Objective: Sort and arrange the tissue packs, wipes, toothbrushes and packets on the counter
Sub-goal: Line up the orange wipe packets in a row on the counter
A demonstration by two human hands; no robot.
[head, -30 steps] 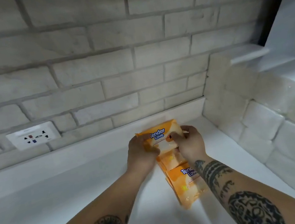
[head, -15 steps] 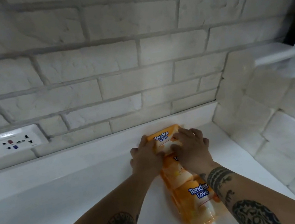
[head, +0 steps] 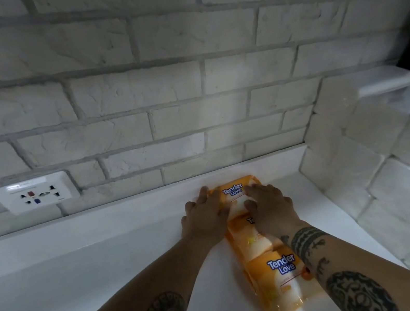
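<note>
Pressing flat, my left hand (head: 203,217) rests straight-fingered, gripping nothing, against the left edge of the orange tissue packs (head: 282,267). The strip lies on the counter (head: 84,286) between and beneath my fingers. My right hand (head: 272,208) lies flat, uncurled, on top.

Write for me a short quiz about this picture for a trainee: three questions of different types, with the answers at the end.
1. True or false: the left hand and the right hand both lie with straight fingers on the farthest orange pack.
2. Choose one: the wall socket is (A) to the left of the packs, (B) to the right of the packs, (C) lying on the counter.
3. Fill the gap: the label on the packs reads "Tender ____".

Key: 1 true; 2 A; 3 Love.
</note>
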